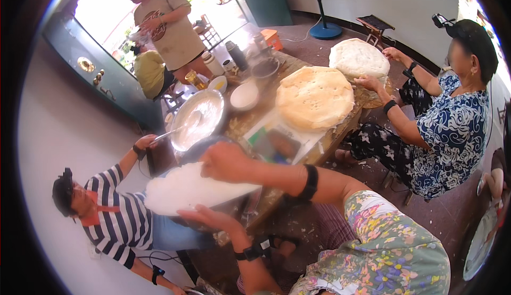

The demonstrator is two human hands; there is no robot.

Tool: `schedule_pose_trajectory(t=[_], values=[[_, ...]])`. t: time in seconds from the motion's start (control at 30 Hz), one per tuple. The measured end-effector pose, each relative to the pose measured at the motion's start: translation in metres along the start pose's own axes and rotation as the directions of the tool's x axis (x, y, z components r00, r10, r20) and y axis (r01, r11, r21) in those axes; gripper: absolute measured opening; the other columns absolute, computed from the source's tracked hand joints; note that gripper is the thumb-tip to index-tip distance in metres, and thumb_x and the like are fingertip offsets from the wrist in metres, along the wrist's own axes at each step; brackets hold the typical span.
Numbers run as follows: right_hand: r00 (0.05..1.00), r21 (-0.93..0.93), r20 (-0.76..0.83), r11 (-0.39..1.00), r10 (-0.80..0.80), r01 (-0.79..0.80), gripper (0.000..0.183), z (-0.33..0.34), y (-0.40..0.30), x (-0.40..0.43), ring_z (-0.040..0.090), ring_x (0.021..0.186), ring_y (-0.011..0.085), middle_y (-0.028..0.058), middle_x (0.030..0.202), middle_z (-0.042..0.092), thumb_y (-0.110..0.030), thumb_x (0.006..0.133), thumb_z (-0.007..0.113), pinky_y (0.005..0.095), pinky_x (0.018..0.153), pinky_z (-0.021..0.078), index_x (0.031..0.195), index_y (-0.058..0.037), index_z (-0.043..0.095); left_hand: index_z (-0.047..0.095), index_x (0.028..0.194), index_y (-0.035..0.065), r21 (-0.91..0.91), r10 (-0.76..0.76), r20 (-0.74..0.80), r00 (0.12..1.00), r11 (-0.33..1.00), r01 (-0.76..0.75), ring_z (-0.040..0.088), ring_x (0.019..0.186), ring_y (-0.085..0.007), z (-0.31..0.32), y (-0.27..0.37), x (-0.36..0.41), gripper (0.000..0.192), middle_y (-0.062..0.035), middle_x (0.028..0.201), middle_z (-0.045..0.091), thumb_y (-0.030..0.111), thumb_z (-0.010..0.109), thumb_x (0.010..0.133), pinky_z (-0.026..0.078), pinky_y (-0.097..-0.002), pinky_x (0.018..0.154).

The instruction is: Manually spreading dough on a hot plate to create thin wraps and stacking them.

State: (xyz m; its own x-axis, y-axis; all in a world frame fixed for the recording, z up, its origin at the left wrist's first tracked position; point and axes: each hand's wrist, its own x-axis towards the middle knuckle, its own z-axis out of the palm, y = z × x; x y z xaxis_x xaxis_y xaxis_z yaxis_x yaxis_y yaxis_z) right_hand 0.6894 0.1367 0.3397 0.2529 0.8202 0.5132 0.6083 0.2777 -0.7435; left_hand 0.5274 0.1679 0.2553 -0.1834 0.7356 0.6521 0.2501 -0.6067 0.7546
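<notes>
A thin, floppy white sheet of dough or pancake [179, 189] is stretched in front of me above a dark round pan or griddle [199, 149], mostly hidden beneath it. My right hand [225, 163], blurred and with fingers curled, grips the sheet's upper edge. At the lower edge is my left hand [211, 217], fingers fairly straight and touching the sheet; its hold is partly hidden. A metal basin of pale batter [187, 135] stands just beyond, with a ladle [193, 121] held in it by a person in stripes [119, 215].
Stacked round flatbreads [315, 97] lie on the wooden table [245, 123]. A seated person [451, 123] handles a white stack [359, 61]. A white bowl [244, 95], thermos [236, 55] and jars stand at the far end. Another person [171, 27] stands by the doorway near a floor fan [325, 30].
</notes>
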Motion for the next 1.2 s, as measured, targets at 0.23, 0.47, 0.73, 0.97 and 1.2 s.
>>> schedule_pose_trajectory(t=[0.23, 0.47, 0.73, 0.97, 1.2], values=[[0.897, 0.325, -0.384, 0.942, 0.217, -0.089, 0.027, -0.105, 0.128, -0.032, 0.065, 0.066, 0.0325, 0.0191, 0.07, 0.065, -0.022, 0.07, 0.072, 0.0402, 0.065, 0.0518, 0.081, 0.0023, 0.07, 0.024, 0.147, -0.0048, 0.149, 0.153, 0.324, 0.933, 0.966, -0.21, 0.021, 0.141, -0.0386, 0.171, -0.001, 0.0, 0.061, -0.0263, 0.153, 0.022, 0.031, 0.042, 0.101, 0.017, -0.045, 0.115], [0.668, 0.705, -0.436, 0.69, 0.603, -0.163, 0.018, -0.168, 0.286, -0.057, 0.062, 0.058, 0.0124, 0.0061, 0.067, 0.066, -0.013, 0.078, 0.073, 0.027, 0.049, 0.0486, 0.082, 0.0041, 0.069, 0.026, 0.151, 0.0157, 0.119, 0.197, 0.892, 0.407, 0.766, -0.632, 0.014, 0.146, -0.0314, 0.356, -0.021, -0.018, 0.062, -0.0154, 0.157, 0.02, 0.047, 0.04, 0.099, 0.006, -0.0643, 0.111], [0.297, 0.607, -0.506, 0.579, 0.809, -0.544, 0.022, -0.196, 0.45, -0.154, 0.062, 0.062, 0.0142, 0.0083, 0.079, 0.068, -0.006, 0.075, 0.073, 0.0286, 0.056, 0.0502, 0.091, 0.0076, 0.068, 0.025, 0.151, 0.0165, 0.009, 0.103, 0.987, 0.127, 0.74, -0.673, 0.027, 0.142, -0.0323, 0.362, -0.041, -0.143, 0.065, -0.0129, 0.154, 0.029, 0.048, 0.043, 0.097, 0.006, -0.0699, 0.108], [0.371, 0.606, -0.461, 0.591, 0.806, -0.532, 0.031, -0.229, 0.43, -0.169, 0.064, 0.06, 0.016, 0.0096, 0.074, 0.069, -0.017, 0.064, 0.079, 0.0307, 0.056, 0.051, 0.084, 0.0043, 0.07, 0.03, 0.146, 0.0019, -0.051, 0.251, 0.923, 0.29, 0.83, -0.556, 0.032, 0.139, -0.0319, 0.242, -0.024, -0.159, 0.06, -0.0171, 0.148, 0.037, 0.031, 0.047, 0.097, 0.009, -0.0616, 0.113], [0.307, -0.036, -0.736, 0.419, 0.603, -0.907, 0.063, -0.239, 0.351, -0.177, 0.054, 0.114, 0.0358, 0.0153, 0.123, 0.056, -0.025, 0.071, 0.078, 0.0464, 0.09, 0.0475, 0.127, -0.0105, 0.053, 0.043, 0.135, -0.0064, 0.159, 0.161, 0.848, 0.505, 0.831, -0.533, 0.044, 0.13, -0.0361, -0.018, 0.043, -0.144, 0.052, -0.0208, 0.135, 0.05, 0.023, 0.053, 0.093, 0.014, -0.058, 0.114]])
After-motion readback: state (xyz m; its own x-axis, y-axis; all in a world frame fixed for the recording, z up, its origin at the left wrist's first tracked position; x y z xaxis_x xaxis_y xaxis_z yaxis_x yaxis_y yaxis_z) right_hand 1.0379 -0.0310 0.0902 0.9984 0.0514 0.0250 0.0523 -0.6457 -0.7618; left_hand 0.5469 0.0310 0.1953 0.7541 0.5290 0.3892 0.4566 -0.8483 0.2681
